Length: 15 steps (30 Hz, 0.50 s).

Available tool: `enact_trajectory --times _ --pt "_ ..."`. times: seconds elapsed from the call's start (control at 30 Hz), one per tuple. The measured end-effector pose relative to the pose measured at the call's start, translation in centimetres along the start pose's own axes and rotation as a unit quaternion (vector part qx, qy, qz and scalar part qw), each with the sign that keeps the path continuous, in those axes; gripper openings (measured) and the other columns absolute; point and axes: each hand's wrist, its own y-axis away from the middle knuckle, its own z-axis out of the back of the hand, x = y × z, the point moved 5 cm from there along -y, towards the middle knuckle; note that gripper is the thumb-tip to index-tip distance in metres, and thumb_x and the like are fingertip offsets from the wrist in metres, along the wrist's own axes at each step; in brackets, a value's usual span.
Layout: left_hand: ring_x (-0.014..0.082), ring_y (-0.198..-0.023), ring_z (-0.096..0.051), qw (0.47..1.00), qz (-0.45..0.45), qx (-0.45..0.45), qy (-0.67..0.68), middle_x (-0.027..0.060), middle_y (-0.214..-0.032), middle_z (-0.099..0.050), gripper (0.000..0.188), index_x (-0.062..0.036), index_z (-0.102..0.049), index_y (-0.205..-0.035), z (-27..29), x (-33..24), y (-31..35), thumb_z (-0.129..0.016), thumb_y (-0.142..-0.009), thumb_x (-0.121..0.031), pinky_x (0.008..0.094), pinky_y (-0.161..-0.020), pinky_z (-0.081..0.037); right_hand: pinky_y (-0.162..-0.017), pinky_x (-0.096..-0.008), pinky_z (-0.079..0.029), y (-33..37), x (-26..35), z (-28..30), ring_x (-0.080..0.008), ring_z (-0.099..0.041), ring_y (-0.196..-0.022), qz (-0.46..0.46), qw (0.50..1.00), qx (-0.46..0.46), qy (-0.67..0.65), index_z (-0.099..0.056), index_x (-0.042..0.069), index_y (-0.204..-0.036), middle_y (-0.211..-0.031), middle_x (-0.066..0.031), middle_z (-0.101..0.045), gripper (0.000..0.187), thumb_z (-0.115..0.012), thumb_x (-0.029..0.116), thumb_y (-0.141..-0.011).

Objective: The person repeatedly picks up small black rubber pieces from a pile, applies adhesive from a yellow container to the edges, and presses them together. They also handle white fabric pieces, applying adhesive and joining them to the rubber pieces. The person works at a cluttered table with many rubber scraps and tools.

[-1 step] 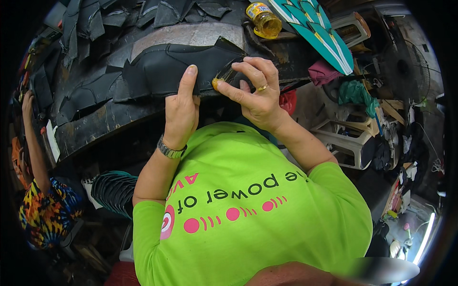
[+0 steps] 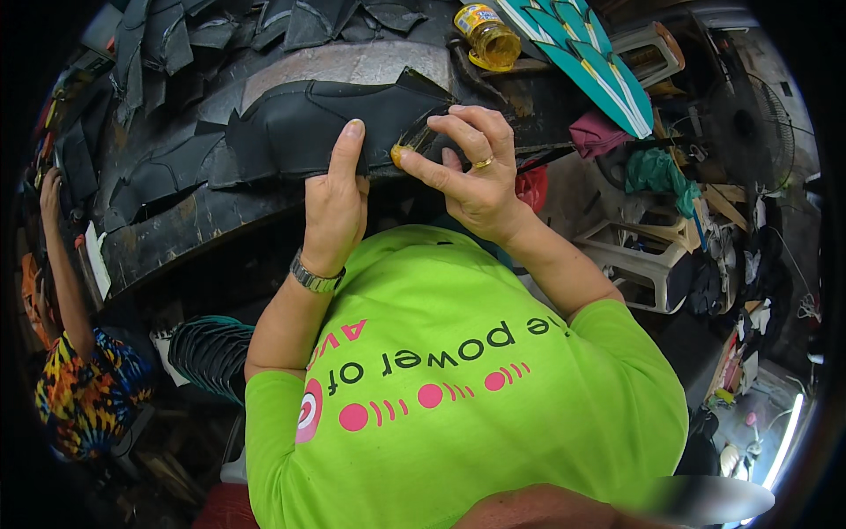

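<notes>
My left hand (image 2: 337,207) grips the lower edge of a black shoe upper (image 2: 304,123), thumb lying on top and fingers tucked underneath. At the upper's right end is my right hand (image 2: 480,172), a gold ring on one finger. Its fingers are apart. One outstretched fingertip carries a blob of yellow glue (image 2: 398,156) and touches the upper's lower edge. Thin shiny strands run from there toward the right corner, beside the other fingertips. An opened jar of yellow glue (image 2: 493,42) lies tipped on the bench beyond my right hand.
Several black upper pieces (image 2: 172,40) cover the far side of the dark bench (image 2: 198,220). Teal soles with white stripes (image 2: 586,62) stand at the far right. A plastic stool (image 2: 634,260) and a fan (image 2: 749,132) are on the right. Another person's arm (image 2: 63,264) shows at left.
</notes>
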Motion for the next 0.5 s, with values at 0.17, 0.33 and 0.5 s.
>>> enact_trajectory --times 0.17,0.33,0.5 --pt "0.005 -0.075 -0.064 1.0 -0.013 0.007 -0.018 0.0034 -0.099 -0.071 0.022 -0.0014 -0.07 -0.107 0.7 0.5 -0.3 -0.061 -0.103 -0.021 0.02 -0.057 -0.045 -0.09 -0.0444 -0.045 -0.1 0.4 -0.2 -0.0243 -0.054 -0.109 0.011 1.0 0.007 0.009 -0.077 0.032 -0.104 -0.115 -0.0004 -0.059 0.055 -0.066 -0.003 -0.064" --pt "0.0061 -0.078 -0.065 0.997 -0.056 0.014 -0.052 0.0046 -0.101 -0.072 0.025 -0.0014 -0.07 -0.108 0.3 0.6 -0.8 -0.06 -0.104 -0.023 0.0212 -0.063 -0.048 -0.081 -0.0394 -0.043 -0.3 1.8 0.3 -0.024 -0.052 -0.099 0.033 0.999 0.031 -0.008 -0.079 0.031 -0.1 -0.108 0.0004 -0.057 0.057 -0.068 -0.007 -0.06" --pt "0.0204 -0.096 -0.068 0.895 -0.194 0.032 -0.401 0.009 -0.107 -0.073 0.03 0.0008 -0.07 -0.113 -0.2 -3.4 0.2 -0.06 -0.104 -0.026 0.0334 -0.086 -0.051 -0.088 -0.0405 -0.046 -1.8 0.3 2.5 -0.0241 -0.054 -0.1 -0.088 0.972 -0.009 -0.219 -0.073 0.013 -0.108 -0.115 -0.0087 -0.058 0.042 -0.07 -0.003 -0.069"
